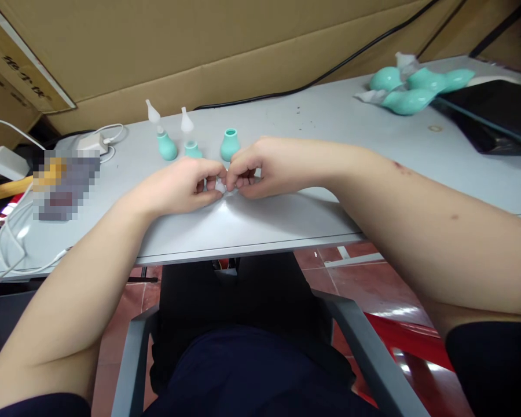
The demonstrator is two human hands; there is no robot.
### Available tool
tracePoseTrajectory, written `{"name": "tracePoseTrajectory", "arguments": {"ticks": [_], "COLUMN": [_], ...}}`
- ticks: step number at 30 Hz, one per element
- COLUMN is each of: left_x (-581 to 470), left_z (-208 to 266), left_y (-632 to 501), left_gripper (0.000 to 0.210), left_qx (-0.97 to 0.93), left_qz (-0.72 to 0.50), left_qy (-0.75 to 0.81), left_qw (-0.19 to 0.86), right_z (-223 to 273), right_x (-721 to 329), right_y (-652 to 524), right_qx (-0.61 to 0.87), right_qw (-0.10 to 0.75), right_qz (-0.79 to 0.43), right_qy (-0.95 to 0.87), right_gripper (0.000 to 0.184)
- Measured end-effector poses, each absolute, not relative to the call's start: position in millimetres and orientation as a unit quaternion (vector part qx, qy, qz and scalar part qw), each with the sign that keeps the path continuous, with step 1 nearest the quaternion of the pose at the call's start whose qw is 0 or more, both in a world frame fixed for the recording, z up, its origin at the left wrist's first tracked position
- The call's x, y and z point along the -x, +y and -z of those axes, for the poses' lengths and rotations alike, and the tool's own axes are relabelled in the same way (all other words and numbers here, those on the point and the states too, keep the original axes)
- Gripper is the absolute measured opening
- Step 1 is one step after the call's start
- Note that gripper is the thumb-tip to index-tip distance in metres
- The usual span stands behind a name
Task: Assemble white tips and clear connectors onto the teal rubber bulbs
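Observation:
My left hand [184, 184] and my right hand [258, 169] meet over the table near its front edge, fingers pinched together. Between their fingertips is a small whitish translucent plastic piece [220, 186], mostly covered by the fingers; it resembles a nozzle tip. Just behind my right hand stands a teal rubber bulb [230, 146] with an open neck. To its left, a second teal bulb [193, 150] carries a white nozzle [186, 121] and is partly hidden by my left hand. Farther left, another teal bulb [167, 147] has its white nozzle [153, 113] on top.
Several teal bulbs [410, 100] with white tips lie at the back right, beside a dark flat object [495, 113]. White chargers [92, 143] and cables lie left, near a blurred-out item [65, 185]. A black cable [330, 74] runs along the cardboard wall [200, 40].

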State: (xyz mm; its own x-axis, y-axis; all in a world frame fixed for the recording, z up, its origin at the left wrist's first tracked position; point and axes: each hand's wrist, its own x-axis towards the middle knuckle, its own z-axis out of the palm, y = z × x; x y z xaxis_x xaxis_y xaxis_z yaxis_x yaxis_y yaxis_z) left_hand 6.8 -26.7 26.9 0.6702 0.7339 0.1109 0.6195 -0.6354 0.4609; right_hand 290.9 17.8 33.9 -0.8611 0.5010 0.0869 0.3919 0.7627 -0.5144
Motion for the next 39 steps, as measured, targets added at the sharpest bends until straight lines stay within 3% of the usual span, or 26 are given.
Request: {"name": "tracePoseTrajectory", "arguments": {"ticks": [12, 19, 25, 32, 39], "left_x": [-4, -5, -4, -3, -3], "left_z": [-33, -35, -34, -32, -36], "left_y": [-31, -33, -29, -28, -27], "left_gripper": [0.015, 0.023, 0.014, 0.01, 0.023], "left_qx": [-0.88, -0.837, -0.832, -0.829, -0.792], "left_qz": [-0.193, -0.286, -0.294, -0.287, -0.351], "left_qy": [0.381, 0.418, 0.436, 0.449, 0.491], "left_qw": [0.208, 0.205, 0.178, 0.17, 0.09], "right_z": [-38, -43, -39, -34, -33], "right_x": [-296, -294, -294, -295, -293], "right_y": [23, 21, 25, 30, 30], "right_qx": [0.221, 0.298, 0.305, 0.321, 0.31], "right_qw": [0.265, 0.343, 0.361, 0.338, 0.329], "right_qz": [-0.31, -0.334, -0.325, -0.324, -0.337], "right_qy": [-0.886, -0.826, -0.819, -0.823, -0.826], "right_gripper": [0.006, 0.016, 0.007, 0.014, 0.012]}}
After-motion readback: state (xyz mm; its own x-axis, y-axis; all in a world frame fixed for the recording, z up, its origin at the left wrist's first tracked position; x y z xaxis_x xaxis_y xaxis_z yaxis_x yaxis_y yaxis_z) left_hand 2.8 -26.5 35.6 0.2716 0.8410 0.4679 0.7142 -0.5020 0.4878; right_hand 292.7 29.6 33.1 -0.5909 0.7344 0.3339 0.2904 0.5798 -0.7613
